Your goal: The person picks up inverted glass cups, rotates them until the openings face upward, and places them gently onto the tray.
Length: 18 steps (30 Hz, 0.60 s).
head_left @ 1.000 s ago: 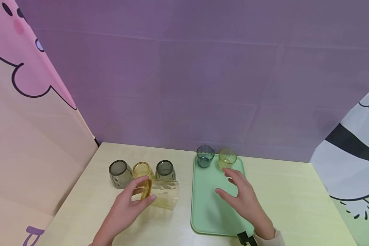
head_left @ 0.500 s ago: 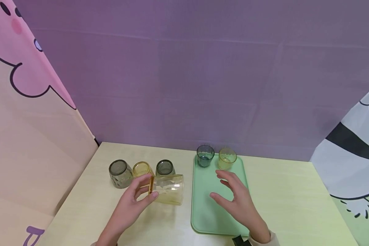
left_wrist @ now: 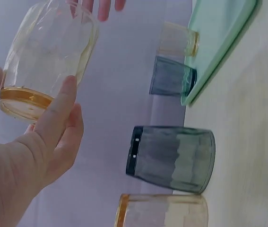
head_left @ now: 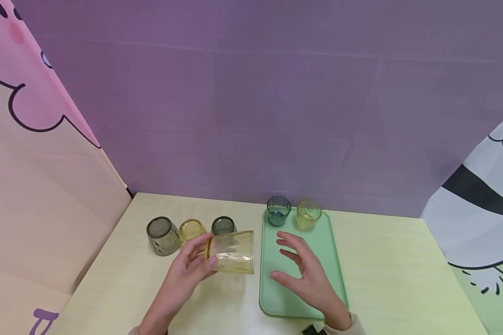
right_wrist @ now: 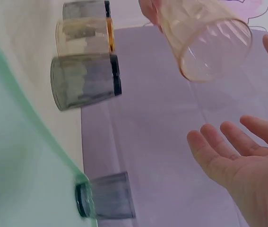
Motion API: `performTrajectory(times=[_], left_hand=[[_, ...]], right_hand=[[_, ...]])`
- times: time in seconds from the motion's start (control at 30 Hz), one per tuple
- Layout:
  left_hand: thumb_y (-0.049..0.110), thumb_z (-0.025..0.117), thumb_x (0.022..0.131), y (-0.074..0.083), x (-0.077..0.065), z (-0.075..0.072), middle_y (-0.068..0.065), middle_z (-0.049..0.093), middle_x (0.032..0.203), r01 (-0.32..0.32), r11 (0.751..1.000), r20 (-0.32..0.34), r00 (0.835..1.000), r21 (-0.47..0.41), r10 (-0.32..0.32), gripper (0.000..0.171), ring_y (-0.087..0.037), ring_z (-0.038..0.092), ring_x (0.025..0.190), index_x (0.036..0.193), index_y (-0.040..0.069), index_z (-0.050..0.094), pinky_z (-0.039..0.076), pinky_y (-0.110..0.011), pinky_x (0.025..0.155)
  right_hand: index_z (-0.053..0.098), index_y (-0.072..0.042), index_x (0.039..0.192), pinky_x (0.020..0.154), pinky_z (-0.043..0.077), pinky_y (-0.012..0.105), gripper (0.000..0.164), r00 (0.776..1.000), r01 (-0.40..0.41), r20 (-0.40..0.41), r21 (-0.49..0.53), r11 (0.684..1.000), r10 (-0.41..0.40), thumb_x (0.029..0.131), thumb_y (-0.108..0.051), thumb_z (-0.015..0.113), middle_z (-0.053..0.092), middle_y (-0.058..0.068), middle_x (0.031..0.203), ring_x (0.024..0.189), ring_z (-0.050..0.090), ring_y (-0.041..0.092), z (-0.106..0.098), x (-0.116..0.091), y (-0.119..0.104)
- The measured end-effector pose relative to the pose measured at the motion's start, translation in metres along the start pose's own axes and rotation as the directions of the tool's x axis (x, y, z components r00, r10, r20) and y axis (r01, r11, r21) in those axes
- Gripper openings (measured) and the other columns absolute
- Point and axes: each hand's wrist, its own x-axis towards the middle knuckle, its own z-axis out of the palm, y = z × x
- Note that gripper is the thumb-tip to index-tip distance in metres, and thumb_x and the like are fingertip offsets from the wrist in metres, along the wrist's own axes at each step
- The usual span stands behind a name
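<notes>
My left hand (head_left: 191,266) grips an amber glass (head_left: 234,253) near its thick base and holds it above the table, tipped on its side with the mouth toward the right. In the left wrist view, thumb and fingers curl about the amber base ring. My right hand (head_left: 305,278) hovers over the green tray (head_left: 285,302), its fingers spread and touching nothing. The right wrist view shows the mouth of the amber glass (right_wrist: 216,49) facing this hand, a gap apart from it.
Upside down on the table's left stand a grey glass (head_left: 162,237), an amber glass (head_left: 191,230) and another dark glass (head_left: 224,226). At the tray's far end, a blue-grey glass (head_left: 278,211) and a yellow glass (head_left: 308,215) stand upright. A purple curtain (head_left: 276,116) hangs behind.
My left hand has carried the amber glass rightward and slightly up, levelling it toward horizontal. My right hand has shifted left, closer to the glass mouth.
</notes>
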Motion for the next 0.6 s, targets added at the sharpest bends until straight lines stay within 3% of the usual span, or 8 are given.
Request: performTrajectory(times=[0.1,0.3,0.6], left_hand=[[0.005,0.063,0.098,-0.001,0.001,0.002,-0.023,0.048,0.136,0.005,0.999,0.011,1.000,-0.037,-0.004,0.054,-0.028,0.060,0.116,0.147,0.005,0.040,0.056,-0.041,0.089],[0.004,0.062,0.098,-0.002,0.002,0.007,-0.024,0.046,0.137,0.007,0.997,0.023,1.000,-0.083,-0.005,0.055,-0.037,0.057,0.119,0.148,0.004,0.039,0.056,-0.043,0.089],[0.004,0.059,0.100,-0.005,0.002,0.012,-0.025,0.042,0.141,0.001,0.989,0.041,0.999,-0.146,0.005,0.050,-0.028,0.059,0.119,0.146,0.008,0.041,0.055,-0.045,0.090]], right_hand=[[0.040,0.006,0.146,0.103,0.046,0.049,0.078,1.000,0.014,0.012,0.041,0.999,-0.014,0.078,0.017,0.076,0.043,0.021,0.143,0.130,0.048,0.026,0.006,0.003,0.000],[0.039,0.000,0.149,0.104,0.045,0.049,0.079,0.999,0.016,0.032,0.102,0.995,-0.019,0.081,0.012,0.077,0.042,0.020,0.144,0.130,0.047,0.032,0.016,0.009,-0.003],[0.036,-0.004,0.152,0.103,0.044,0.053,0.083,0.999,-0.017,0.049,0.162,0.987,0.009,0.081,0.009,0.078,0.039,0.027,0.144,0.128,0.044,0.046,0.025,0.015,-0.004]])
